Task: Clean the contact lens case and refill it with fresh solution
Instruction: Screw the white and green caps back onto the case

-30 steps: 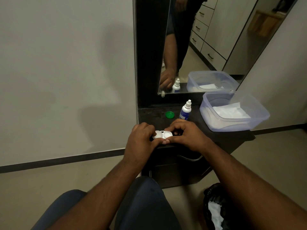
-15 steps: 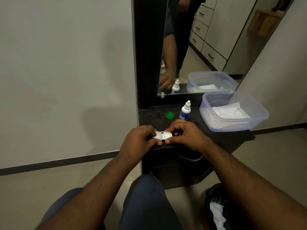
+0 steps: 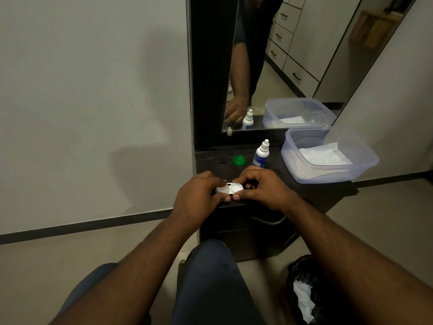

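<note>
My left hand (image 3: 199,195) and right hand (image 3: 262,186) pinching the white contact lens case (image 3: 229,188) at the dark surface (image 3: 218,165) front edge, green cap (image 3: 239,159) and solution bottle (image 3: 260,155) behind, bare room between, plastic container (image 3: 328,156) overhanging right edge, grip unchanged from before

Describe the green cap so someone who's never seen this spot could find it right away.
Start at the dark vanity top beneath the tall mirror. Near its back left, just left of the small white solution bottle, the green cap lies flat, apart from both hands. It is the only green thing there; the bottle is white and blue and the plastic tub is clear.
</note>
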Motion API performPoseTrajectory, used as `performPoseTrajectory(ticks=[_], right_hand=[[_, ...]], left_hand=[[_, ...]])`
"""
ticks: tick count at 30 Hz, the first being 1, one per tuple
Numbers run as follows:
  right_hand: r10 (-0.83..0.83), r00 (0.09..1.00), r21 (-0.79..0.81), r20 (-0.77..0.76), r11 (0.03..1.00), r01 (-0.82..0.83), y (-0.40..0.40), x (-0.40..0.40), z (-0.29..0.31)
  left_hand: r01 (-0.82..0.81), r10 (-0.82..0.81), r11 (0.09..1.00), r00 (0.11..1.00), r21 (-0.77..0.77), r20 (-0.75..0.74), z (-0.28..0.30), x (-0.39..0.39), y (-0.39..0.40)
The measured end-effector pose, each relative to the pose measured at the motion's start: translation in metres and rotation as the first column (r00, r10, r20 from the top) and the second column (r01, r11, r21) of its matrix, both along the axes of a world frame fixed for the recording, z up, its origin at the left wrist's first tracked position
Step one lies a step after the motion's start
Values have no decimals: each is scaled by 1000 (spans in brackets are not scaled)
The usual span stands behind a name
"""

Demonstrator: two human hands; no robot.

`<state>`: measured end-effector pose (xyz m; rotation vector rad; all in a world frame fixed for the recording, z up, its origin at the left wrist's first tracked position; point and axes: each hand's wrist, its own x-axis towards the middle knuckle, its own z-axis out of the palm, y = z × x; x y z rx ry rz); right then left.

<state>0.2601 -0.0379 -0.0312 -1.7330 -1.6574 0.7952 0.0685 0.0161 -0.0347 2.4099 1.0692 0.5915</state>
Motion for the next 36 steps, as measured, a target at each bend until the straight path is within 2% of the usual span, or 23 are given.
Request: performPoseTrajectory(ticks=[5,9,11,13,15,20,23,29,36], right_hand=[[-14,1000,-11,-12,1000,14,0,0,-1],[-10,1000,7,-30,1000,10,1,2,-3],[-11,999,13,-30,1000,12,0,1,-3],[-11,1000,16,-28,1000,11,0,2,-3],[-10,1000,10,-22,1000,10,0,2,-2],[-12,999,17,-49,1000,13,1,1,-2],[-12,999,25,-32,1000,13,1,1,-2],[-18,1000,7,-13,1000,18,1,1,-2],[-15,1000,22,-17,1000,15,0,0,-1]], left_hand=[[84,-84,995,996,-57,8,2,-7,2],[82,-31,962,981,-262,193,6,-13,5],[22,10,979,987,-200,160,7,-8,2],[-43,47,997,997,-66,64,4,-1,-2],[-60,60,998,995,-7,74,-3,1,-4],[68,-52,996,975,-64,218,-13,-12,1],[41,8,987,952,-155,306,-6,-12,3],[-97,94,995,987,17,129,-14,0,-6],[-1,1,1000,1000,-1,24,-1,-5,4]])
